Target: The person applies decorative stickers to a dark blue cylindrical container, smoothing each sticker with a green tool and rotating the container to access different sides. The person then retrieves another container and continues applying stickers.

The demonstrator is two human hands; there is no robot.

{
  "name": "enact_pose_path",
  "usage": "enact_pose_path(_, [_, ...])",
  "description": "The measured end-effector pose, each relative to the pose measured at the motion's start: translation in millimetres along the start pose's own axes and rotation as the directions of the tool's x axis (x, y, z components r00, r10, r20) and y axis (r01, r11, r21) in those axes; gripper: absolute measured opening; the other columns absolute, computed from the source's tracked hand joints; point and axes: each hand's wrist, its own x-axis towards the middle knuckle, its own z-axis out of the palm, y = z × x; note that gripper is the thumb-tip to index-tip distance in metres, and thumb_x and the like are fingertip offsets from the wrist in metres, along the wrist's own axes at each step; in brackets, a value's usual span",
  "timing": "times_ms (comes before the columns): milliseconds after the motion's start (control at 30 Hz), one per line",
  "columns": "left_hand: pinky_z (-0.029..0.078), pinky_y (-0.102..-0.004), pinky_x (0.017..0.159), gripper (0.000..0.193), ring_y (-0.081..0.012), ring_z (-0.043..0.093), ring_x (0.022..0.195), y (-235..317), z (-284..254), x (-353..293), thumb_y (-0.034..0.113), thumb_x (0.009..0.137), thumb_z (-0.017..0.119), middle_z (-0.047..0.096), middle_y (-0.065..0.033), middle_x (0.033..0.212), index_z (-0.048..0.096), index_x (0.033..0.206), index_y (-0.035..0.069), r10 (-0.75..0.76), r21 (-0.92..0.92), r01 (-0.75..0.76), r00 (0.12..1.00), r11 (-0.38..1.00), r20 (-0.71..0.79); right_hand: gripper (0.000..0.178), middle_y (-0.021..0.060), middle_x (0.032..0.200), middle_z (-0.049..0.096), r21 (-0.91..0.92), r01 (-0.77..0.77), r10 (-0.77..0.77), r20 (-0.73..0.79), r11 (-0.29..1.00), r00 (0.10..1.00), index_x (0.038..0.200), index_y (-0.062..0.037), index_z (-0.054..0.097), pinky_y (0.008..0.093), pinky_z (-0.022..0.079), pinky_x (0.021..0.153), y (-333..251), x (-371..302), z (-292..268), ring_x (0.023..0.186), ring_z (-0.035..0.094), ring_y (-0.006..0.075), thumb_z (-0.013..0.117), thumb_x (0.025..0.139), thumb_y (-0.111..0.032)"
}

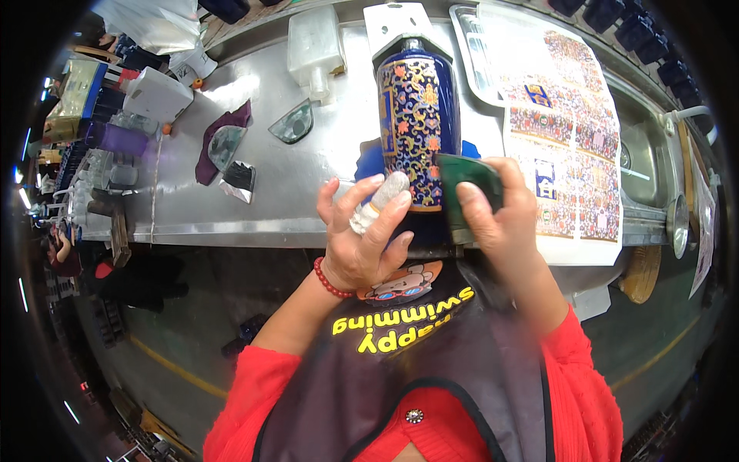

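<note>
A dark blue bottle with a colourful floral pattern lies on the metal table, its neck away from me and its base toward me. My left hand is at the bottle's lower left, fingers spread and holding nothing. One of its fingers wears a whitish wrap; whether the fingertips touch the bottle I cannot tell. On the bottle's right side, my right hand grips a flat dark green scraper between thumb and fingers. The scraper's edge is close beside the bottle.
Printed decal sheets lie on the right, partly over a metal tray. Beyond them is a sink. A clear flask-like container, a green scraper piece and a purple cloth lie on the left.
</note>
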Motion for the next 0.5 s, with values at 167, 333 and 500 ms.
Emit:
enact_pose_path(167, [0.023,-0.0591,0.116,0.056,-0.0336,0.051,0.131,0.6,-7.5,5.3,0.039,0.093,0.07,0.069,-0.0116,0.124,0.059,0.137,0.007,0.035,0.047,-0.039,0.996,0.998,0.078,0.025,0.0118,0.091,0.071,0.199,-0.022,0.042,-0.094,0.98,0.995,0.114,-0.0008,0.06,0.0314,0.054,0.073,16.0,-2.3,0.1,0.08,0.069,0.0178,0.07,0.094,-0.013])
enact_pose_path(333, [0.016,-0.0592,0.118,0.06,-0.031,0.046,0.135,4.9,-13.1,26.1,0.053,0.092,0.067,0.066,-0.0071,0.129,0.061,0.138,0.016,0.063,0.147,-0.094,0.977,0.985,0.203,0.027,0.0095,0.097,0.068,0.23,-0.048,0.058,-0.04,0.972,0.998,0.115,-0.0002,0.06,0.0296,0.053,0.076,17.1,0.9,1.5,0.085,0.065,0.0155,0.071,0.092,-0.01])
enact_pose_path(500, [0.011,-0.0587,0.119,0.051,-0.0255,0.046,0.135,3.6,-9.5,51.2,0.056,0.098,0.056,0.07,0.002,0.126,0.064,0.136,0.024,0.161,0.176,-0.208,0.956,0.962,0.245,0.028,0.0103,0.098,0.068,0.219,-0.111,0.14,-0.122,0.969,0.983,0.115,0.0001,0.06,0.0305,0.053,0.077,28.9,4.5,-4.4,0.083,0.064,0.0163,0.072,0.092,-0.011])
